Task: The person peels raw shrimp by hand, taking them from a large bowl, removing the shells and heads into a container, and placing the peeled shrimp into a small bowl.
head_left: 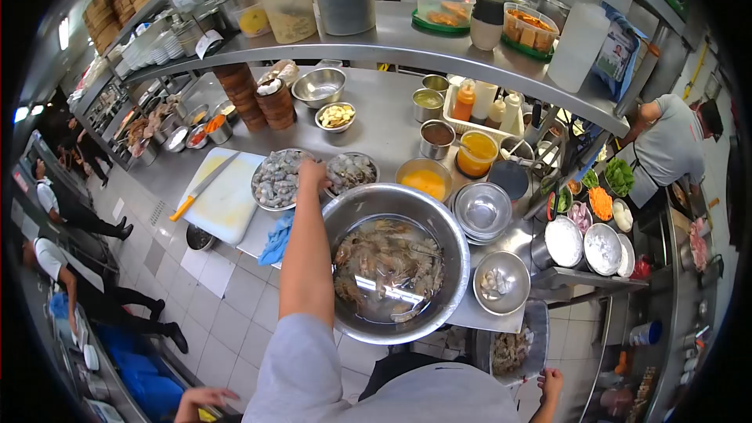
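My left hand [314, 174] reaches forward over the right rim of a metal bowl of peeled shrimp [276, 176]. Its fingers are bunched downward, and whatever they grip is hidden. Just right of it stands a second bowl of shrimp [351, 172]. Under my forearm a large steel basin [456, 282] holds whole shrimp [388, 266] in water. Low on the right, my right hand [551, 382] has its fingers curled beside a grey bin [536, 329] with shrimp shells [511, 350]; anything in the fingers is too small to make out.
A knife [205, 186] lies on a white cutting board [223, 219], near a blue cloth [276, 240]. Stacked metal bowls [482, 210] and a bowl with a few pale pieces [501, 283] sit right of the basin. A co-worker's hand [205, 401] shows low left; another person [670, 137] works right.
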`<state>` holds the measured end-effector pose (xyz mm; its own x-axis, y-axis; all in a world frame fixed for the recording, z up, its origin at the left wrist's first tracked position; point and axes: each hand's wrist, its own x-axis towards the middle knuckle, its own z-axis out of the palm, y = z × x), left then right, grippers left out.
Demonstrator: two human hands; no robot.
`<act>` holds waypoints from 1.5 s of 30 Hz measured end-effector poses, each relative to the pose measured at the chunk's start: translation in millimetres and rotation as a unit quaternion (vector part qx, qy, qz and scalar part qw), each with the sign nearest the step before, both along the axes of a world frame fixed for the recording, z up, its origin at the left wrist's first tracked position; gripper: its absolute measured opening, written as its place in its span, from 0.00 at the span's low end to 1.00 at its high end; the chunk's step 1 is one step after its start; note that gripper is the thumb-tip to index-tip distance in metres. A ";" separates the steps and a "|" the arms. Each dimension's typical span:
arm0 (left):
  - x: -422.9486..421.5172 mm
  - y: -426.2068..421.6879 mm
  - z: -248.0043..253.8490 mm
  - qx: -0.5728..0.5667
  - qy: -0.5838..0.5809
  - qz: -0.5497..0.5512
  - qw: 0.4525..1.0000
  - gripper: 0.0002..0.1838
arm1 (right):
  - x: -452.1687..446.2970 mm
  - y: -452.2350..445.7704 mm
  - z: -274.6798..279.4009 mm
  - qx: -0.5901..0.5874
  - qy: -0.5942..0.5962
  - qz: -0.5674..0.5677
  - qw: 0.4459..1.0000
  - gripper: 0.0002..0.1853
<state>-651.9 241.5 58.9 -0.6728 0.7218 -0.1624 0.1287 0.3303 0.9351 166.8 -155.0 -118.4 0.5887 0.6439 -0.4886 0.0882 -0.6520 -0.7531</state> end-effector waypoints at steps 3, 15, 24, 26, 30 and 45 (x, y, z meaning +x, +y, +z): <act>-0.1 9.8 -36.9 -0.025 -0.063 0.001 0.998 0.16 | -0.8 -5.9 5.4 -0.005 0.000 -0.001 1.000 0.06; 20.3 -90.2 25.3 0.143 -0.048 -0.020 0.988 0.22 | -15.7 23.6 -14.2 0.030 -0.031 0.038 0.998 0.07; 35.1 -333.8 7.3 0.235 -0.150 0.164 0.946 0.20 | 6.2 87.8 -91.8 0.064 -0.129 0.176 0.974 0.11; 42.5 -370.9 -29.9 0.186 -0.145 0.201 0.951 0.18 | 1.9 105.8 -97.8 0.067 -0.076 0.171 0.980 0.11; 91.3 -404.7 -89.3 0.020 -0.168 0.181 0.969 0.23 | 63.8 141.8 -189.6 0.158 -0.151 0.248 0.944 0.08; 167.9 -360.1 -161.2 -0.302 0.168 -0.086 0.935 0.38 | 66.2 31.8 -114.6 -0.156 0.125 0.281 0.939 0.04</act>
